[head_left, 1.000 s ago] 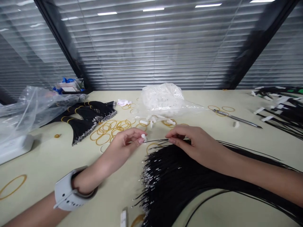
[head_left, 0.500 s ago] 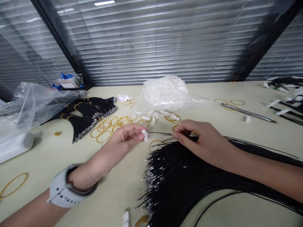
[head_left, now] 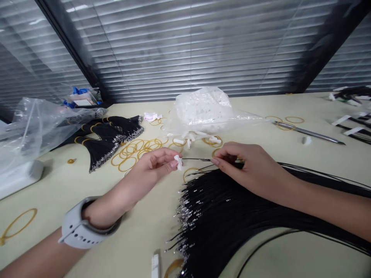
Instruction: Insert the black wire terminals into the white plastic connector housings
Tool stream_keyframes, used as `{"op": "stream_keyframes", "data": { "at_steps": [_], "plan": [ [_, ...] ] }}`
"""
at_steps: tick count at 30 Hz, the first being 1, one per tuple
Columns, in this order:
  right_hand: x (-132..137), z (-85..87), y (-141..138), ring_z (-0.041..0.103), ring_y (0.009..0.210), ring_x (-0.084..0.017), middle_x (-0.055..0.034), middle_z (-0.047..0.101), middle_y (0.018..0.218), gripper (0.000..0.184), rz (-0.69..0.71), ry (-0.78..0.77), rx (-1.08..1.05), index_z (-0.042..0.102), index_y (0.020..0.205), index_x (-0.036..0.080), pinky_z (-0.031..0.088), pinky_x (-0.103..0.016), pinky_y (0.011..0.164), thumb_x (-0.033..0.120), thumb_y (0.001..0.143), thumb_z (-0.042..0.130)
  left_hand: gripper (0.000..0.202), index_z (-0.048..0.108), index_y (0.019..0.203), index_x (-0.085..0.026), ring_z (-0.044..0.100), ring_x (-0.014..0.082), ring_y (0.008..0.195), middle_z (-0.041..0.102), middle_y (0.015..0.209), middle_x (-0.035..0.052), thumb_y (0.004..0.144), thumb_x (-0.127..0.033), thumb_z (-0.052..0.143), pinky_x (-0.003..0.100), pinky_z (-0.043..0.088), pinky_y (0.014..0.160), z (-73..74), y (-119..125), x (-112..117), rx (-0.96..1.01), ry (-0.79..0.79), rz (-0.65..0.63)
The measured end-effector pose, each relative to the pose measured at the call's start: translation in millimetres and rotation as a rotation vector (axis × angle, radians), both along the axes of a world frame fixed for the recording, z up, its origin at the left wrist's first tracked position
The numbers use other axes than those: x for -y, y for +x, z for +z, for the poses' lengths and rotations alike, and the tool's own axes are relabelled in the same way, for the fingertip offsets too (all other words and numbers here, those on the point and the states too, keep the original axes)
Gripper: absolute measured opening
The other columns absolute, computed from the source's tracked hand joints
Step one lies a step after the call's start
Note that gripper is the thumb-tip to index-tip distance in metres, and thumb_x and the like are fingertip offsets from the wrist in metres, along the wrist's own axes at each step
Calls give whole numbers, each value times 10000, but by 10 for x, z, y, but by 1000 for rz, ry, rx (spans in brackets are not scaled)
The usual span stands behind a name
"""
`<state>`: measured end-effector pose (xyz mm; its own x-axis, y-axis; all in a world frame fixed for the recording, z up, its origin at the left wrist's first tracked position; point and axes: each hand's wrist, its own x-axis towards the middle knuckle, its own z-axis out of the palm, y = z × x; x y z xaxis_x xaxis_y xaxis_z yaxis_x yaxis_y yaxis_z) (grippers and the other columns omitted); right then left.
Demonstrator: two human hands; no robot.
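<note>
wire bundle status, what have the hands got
Left hand pinching white plastic connector. Right hand pinching thin black wire, running toward connector. Black wire bundle below. Rubber band beside wire ends.

The person is wearing a chunky pale grey watch [head_left: 72, 224] on the left wrist [head_left: 100, 212], its rubber strap [head_left: 82, 240] dotted with small holes.

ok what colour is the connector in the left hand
White; the connector shows best in the head view.
</note>
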<state>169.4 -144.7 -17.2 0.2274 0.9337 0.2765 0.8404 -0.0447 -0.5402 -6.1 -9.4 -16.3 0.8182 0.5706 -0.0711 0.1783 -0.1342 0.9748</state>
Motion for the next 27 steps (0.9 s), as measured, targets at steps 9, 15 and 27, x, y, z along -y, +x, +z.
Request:
{"op": "stream_keyframes", "data": {
  "at_steps": [9,15,27],
  "plan": [
    [1,16,-6,447,541,-87,17,522,600,184,27,-29,19,507,648,178,340,-230,511,271,794,442,205,580,871,-173,518,91,723,592,820,12,734,-326,580,210,395,664,-27,-1,-24,-83,132,9],
    [4,17,-19,425,515,-70,25,510,585,202,68,-62,7,517,647,170,332,-222,508,292,794,453,195,580,869,-194,518,93,735,595,832,10,738,-338,572,211,397,677,-23,-9,-21,-90,131,10],
    [22,29,-15,438,550,-90,10,529,617,186,36,11,-113,538,682,172,343,-215,480,302,789,461,173,590,861,-156,518,60,739,593,817,-1,738,-277,586,155,399,688,41,4,17,-94,83,-43]
  ]
}}
